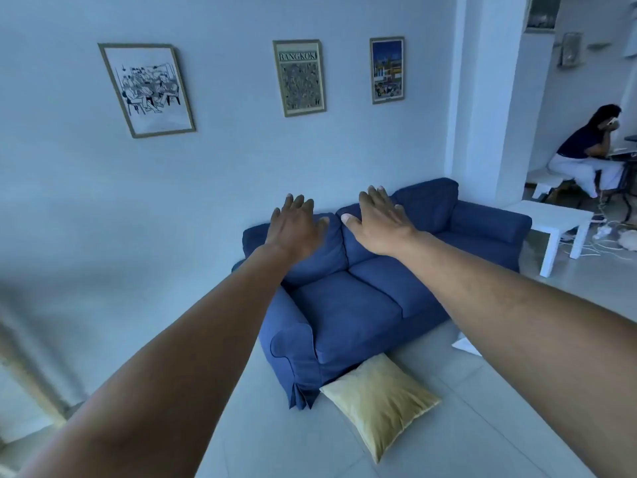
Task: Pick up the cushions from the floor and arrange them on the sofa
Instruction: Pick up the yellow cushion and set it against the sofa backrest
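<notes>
A blue two-seat sofa (351,315) stands against the wall. A yellow cushion (381,401) lies flat on the tiled floor, touching the sofa's front left corner. A pale cushion corner (463,345) shows on the floor behind my right forearm. Both my arms stretch forward, palms down. My left hand (296,225) and my right hand (377,222) hover with fingers spread in front of the sofa's back, holding nothing.
A white low table (555,224) stands right of the sofa, with cables on the floor beside it. A person sits at a desk at the far right. Three framed pictures hang on the wall. Tiled floor extends in front of the sofa.
</notes>
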{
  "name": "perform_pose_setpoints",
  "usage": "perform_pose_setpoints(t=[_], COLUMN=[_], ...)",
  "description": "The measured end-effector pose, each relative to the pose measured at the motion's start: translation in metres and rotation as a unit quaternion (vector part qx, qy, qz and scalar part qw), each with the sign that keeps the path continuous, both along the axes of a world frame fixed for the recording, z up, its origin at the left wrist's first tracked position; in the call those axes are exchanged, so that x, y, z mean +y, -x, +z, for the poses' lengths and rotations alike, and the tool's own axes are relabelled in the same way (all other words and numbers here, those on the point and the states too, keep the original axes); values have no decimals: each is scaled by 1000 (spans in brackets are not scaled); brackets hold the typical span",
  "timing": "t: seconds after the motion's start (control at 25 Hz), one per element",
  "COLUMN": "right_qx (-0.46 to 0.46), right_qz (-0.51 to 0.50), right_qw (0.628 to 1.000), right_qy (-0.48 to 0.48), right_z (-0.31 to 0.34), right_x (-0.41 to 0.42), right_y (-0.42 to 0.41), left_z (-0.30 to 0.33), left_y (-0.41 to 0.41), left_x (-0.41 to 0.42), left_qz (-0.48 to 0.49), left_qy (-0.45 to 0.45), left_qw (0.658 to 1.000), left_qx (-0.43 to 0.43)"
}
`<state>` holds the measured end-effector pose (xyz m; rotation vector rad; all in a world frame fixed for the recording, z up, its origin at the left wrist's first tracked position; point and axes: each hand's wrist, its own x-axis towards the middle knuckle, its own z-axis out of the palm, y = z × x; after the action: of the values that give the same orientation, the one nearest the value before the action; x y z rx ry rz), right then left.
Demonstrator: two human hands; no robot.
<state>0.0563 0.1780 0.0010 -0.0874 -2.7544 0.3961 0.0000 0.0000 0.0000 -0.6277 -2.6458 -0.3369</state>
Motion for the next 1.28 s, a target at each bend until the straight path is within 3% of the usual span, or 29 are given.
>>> perform_pose_setpoints(t=[0.32,0.56,0.92,1.28], right_qx=[-69,-107,-231,-286], right_qz=[-31,-58,-80,-106], right_qw=[997,993,970,952], right_qy=[5,4,-7,22], right_z=[-102,-184,-298,-351], right_x=[40,65,100,119], right_y=[-14,-4,64,170], left_z=[-94,-187,-306,-361], left_y=[-17,-4,88,203], left_x=[32,48,77,87], left_qz=[-12,12,-5,-16], left_qy=[-6,29,54,69], left_qw=[999,981,952,924], left_qx=[-52,-189,-300,-377])
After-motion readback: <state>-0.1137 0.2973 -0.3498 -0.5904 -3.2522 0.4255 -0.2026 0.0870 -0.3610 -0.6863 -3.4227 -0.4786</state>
